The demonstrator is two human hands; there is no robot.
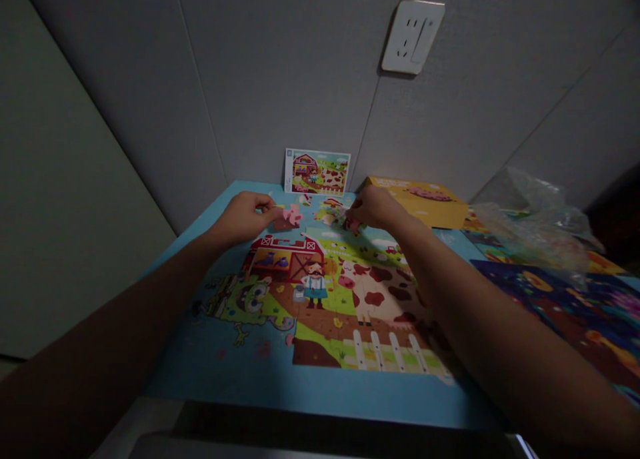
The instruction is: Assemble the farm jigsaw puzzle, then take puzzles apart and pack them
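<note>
My left hand [249,215] pinches a puzzle piece with a pink pig [292,215], just above the far left part of the table. My right hand [376,207] is closed at the fingertips on a puzzle piece with dark brown and pale patches [354,226], partly hidden by the fingers. Close to that hand lie loose puzzle pieces [327,215]. Nearer to me, between my forearms, is a partly joined farm puzzle [320,325] with a red barn, a farmer, a spotted cow and a white fence.
A picture card [320,172] of the farm scene leans on the wall. A yellow box [425,202] stands right of it. Farther right lie crumpled clear plastic [540,225] and a dark blue picture sheet [560,312]. The blue tabletop [350,395] carries a printed cartoon figure.
</note>
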